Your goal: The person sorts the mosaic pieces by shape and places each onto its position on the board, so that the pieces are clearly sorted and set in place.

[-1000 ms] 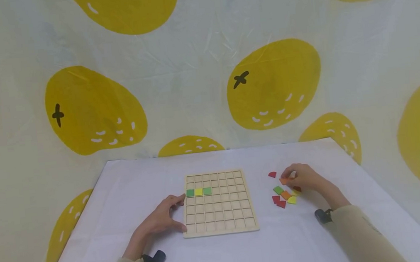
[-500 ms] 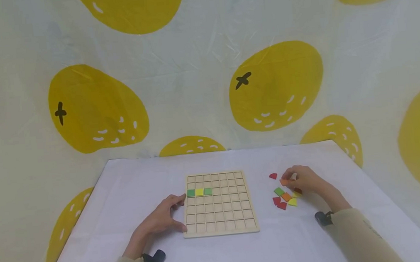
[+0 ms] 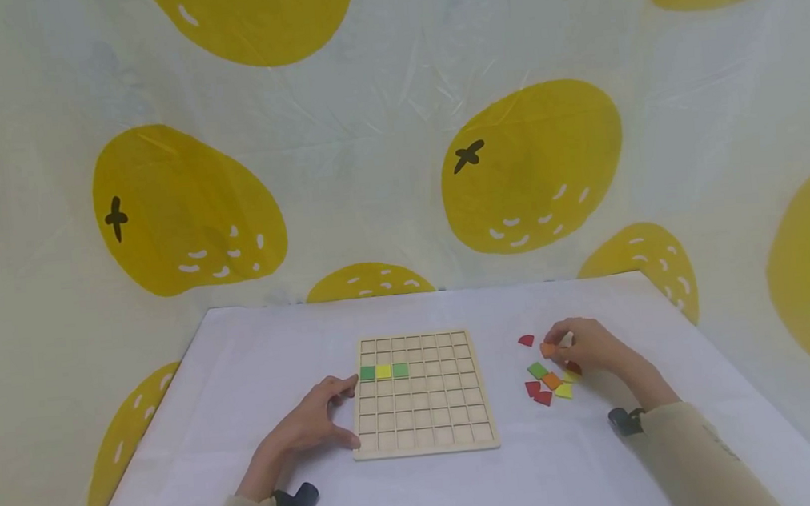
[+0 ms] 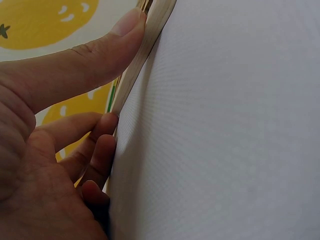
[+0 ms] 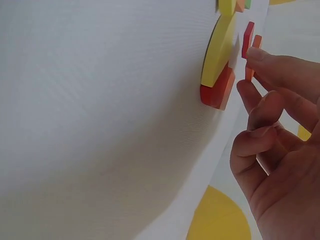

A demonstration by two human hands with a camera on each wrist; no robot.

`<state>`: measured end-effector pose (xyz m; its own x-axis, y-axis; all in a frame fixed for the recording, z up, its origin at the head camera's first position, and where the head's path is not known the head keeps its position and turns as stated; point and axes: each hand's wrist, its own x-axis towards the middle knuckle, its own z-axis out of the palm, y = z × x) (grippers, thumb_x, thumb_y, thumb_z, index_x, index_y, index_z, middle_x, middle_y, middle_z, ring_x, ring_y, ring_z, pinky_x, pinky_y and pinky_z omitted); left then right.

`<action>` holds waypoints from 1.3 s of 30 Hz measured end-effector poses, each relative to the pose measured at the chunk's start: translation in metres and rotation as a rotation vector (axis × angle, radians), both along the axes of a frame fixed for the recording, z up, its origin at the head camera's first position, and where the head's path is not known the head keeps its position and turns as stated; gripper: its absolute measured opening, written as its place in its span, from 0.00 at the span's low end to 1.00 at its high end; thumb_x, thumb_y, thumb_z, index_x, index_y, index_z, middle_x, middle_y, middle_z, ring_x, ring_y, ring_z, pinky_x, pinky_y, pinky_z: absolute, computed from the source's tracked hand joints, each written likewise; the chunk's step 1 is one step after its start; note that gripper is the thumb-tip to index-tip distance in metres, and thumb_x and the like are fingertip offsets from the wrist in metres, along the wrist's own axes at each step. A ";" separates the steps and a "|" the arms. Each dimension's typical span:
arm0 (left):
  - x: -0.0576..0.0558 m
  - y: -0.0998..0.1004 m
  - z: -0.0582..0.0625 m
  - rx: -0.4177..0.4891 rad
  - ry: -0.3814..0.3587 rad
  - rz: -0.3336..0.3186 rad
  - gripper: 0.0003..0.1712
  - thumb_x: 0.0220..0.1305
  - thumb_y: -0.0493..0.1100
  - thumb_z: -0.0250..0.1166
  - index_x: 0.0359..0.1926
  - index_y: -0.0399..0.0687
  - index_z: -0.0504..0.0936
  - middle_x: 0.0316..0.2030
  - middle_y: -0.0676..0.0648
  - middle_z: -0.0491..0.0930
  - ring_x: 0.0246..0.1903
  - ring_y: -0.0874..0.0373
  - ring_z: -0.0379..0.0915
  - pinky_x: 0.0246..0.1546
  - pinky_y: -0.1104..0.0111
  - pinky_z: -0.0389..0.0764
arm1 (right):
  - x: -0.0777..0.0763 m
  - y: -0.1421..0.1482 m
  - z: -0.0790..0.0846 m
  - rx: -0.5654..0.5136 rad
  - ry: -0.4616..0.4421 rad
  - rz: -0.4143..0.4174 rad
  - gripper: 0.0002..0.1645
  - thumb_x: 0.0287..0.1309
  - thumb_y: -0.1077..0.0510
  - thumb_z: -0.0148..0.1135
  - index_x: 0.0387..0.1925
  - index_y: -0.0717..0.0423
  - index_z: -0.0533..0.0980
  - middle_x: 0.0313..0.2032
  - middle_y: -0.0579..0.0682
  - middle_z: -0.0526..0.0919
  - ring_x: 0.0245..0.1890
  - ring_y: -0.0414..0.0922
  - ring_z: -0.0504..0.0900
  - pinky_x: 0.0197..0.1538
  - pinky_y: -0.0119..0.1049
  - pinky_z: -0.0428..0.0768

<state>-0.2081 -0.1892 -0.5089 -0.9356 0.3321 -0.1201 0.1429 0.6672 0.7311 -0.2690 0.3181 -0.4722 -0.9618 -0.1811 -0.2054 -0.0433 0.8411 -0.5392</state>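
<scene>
A wooden grid board (image 3: pixel 423 418) lies on the table. One row holds a dark green tile (image 3: pixel 367 373), a yellow tile (image 3: pixel 383 371) and a light green tile (image 3: pixel 401 371), side by side from the left edge. My left hand (image 3: pixel 307 418) touches the board's left edge, thumb and fingers spread apart; the left wrist view shows the thumb on the wooden rim (image 4: pixel 132 82). To the right of the board, my right hand (image 3: pixel 586 343) pinches an orange tile (image 3: pixel 547 349) between thumb and fingers, above the loose pieces. Its lower fingers are curled in the right wrist view.
Beneath and beside the right hand lie a green tile (image 3: pixel 537 370), another orange tile (image 3: pixel 552 380), yellow pieces (image 3: pixel 564 391) and several red rounded pieces (image 3: pixel 543 398). One red piece (image 3: pixel 526 340) sits apart, farther back. A fruit-patterned curtain (image 3: pixel 369 168) hangs behind the white table (image 3: pixel 275 337).
The orange tile has shifted slightly in my right fingertips. Both hands stay in about the same place, and the tiles on the board are unchanged.
</scene>
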 end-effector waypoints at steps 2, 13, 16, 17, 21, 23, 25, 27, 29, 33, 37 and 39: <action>0.000 0.000 0.000 0.001 0.000 -0.002 0.63 0.36 0.48 0.87 0.76 0.46 0.67 0.54 0.54 0.75 0.57 0.54 0.68 0.66 0.50 0.71 | 0.001 -0.002 0.003 0.006 0.000 -0.005 0.18 0.64 0.51 0.70 0.52 0.54 0.82 0.42 0.51 0.83 0.30 0.46 0.77 0.37 0.37 0.79; 0.001 0.000 0.001 -0.014 0.006 0.000 0.63 0.36 0.48 0.88 0.76 0.46 0.68 0.53 0.55 0.75 0.57 0.54 0.68 0.65 0.51 0.72 | 0.005 -0.013 0.009 0.012 0.020 0.033 0.21 0.64 0.47 0.71 0.53 0.54 0.82 0.44 0.51 0.85 0.31 0.47 0.77 0.35 0.36 0.79; 0.001 0.000 0.001 -0.010 0.000 0.002 0.63 0.36 0.48 0.88 0.76 0.47 0.68 0.54 0.55 0.76 0.58 0.54 0.68 0.66 0.50 0.71 | 0.005 -0.016 0.010 0.017 0.026 0.033 0.21 0.63 0.47 0.71 0.52 0.53 0.82 0.45 0.51 0.85 0.32 0.46 0.76 0.34 0.36 0.79; 0.001 0.000 0.001 -0.009 -0.001 0.002 0.63 0.36 0.48 0.88 0.76 0.47 0.68 0.54 0.54 0.76 0.58 0.53 0.68 0.66 0.50 0.71 | 0.005 -0.017 0.010 0.015 0.025 0.026 0.20 0.63 0.47 0.71 0.52 0.53 0.82 0.44 0.51 0.85 0.32 0.46 0.76 0.34 0.36 0.79; 0.001 0.000 0.001 -0.006 -0.001 -0.001 0.63 0.36 0.48 0.87 0.76 0.47 0.67 0.55 0.54 0.76 0.59 0.53 0.68 0.66 0.49 0.71 | 0.007 -0.021 0.012 0.004 0.021 0.016 0.21 0.63 0.47 0.71 0.52 0.52 0.82 0.44 0.50 0.84 0.29 0.48 0.78 0.33 0.37 0.79; 0.001 0.000 0.001 -0.006 -0.002 0.000 0.63 0.36 0.48 0.87 0.76 0.46 0.67 0.54 0.54 0.76 0.58 0.53 0.68 0.66 0.49 0.71 | 0.007 -0.024 0.012 0.004 0.018 0.009 0.21 0.62 0.46 0.72 0.52 0.51 0.82 0.43 0.50 0.84 0.29 0.48 0.78 0.33 0.37 0.80; 0.000 0.000 0.000 -0.008 -0.002 0.002 0.63 0.36 0.48 0.87 0.76 0.47 0.68 0.54 0.54 0.75 0.58 0.53 0.68 0.66 0.50 0.71 | 0.006 -0.026 0.012 0.005 0.011 0.006 0.21 0.62 0.46 0.72 0.52 0.50 0.81 0.42 0.50 0.83 0.29 0.48 0.77 0.33 0.37 0.80; 0.000 0.001 0.000 -0.007 -0.003 0.004 0.63 0.36 0.48 0.87 0.76 0.47 0.68 0.54 0.55 0.75 0.58 0.54 0.68 0.66 0.50 0.71 | 0.006 -0.029 0.012 0.001 0.004 -0.001 0.21 0.62 0.45 0.72 0.52 0.49 0.82 0.41 0.50 0.82 0.27 0.48 0.77 0.32 0.37 0.80; 0.000 0.001 0.000 -0.005 -0.004 0.004 0.63 0.36 0.48 0.88 0.76 0.47 0.68 0.54 0.54 0.76 0.58 0.54 0.68 0.66 0.50 0.71 | 0.006 -0.032 0.012 -0.004 0.001 0.003 0.20 0.62 0.46 0.72 0.51 0.49 0.82 0.40 0.50 0.82 0.27 0.48 0.76 0.30 0.38 0.80; 0.001 0.001 0.001 -0.007 -0.007 0.007 0.63 0.36 0.48 0.88 0.76 0.47 0.68 0.54 0.55 0.76 0.58 0.54 0.68 0.65 0.50 0.71 | 0.004 -0.038 0.011 -0.014 0.017 0.023 0.18 0.61 0.47 0.72 0.50 0.51 0.83 0.41 0.49 0.83 0.31 0.47 0.76 0.30 0.37 0.79; 0.002 0.001 0.002 -0.004 -0.008 0.007 0.64 0.36 0.48 0.88 0.76 0.47 0.68 0.54 0.55 0.76 0.58 0.53 0.68 0.66 0.50 0.71 | 0.002 -0.043 0.008 0.011 0.047 0.048 0.16 0.62 0.48 0.72 0.48 0.50 0.84 0.43 0.48 0.85 0.38 0.46 0.76 0.34 0.35 0.79; 0.002 0.001 0.002 -0.001 -0.006 0.003 0.64 0.36 0.48 0.88 0.76 0.46 0.68 0.54 0.54 0.76 0.58 0.53 0.68 0.66 0.50 0.71 | 0.001 -0.045 0.007 0.028 0.065 0.063 0.15 0.62 0.48 0.72 0.47 0.49 0.84 0.44 0.47 0.86 0.40 0.46 0.77 0.36 0.35 0.79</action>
<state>-0.2065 -0.1880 -0.5071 -0.9360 0.3288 -0.1257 0.1365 0.6680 0.7315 -0.2684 0.2733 -0.4654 -0.9602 -0.2365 -0.1483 -0.1307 0.8504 -0.5097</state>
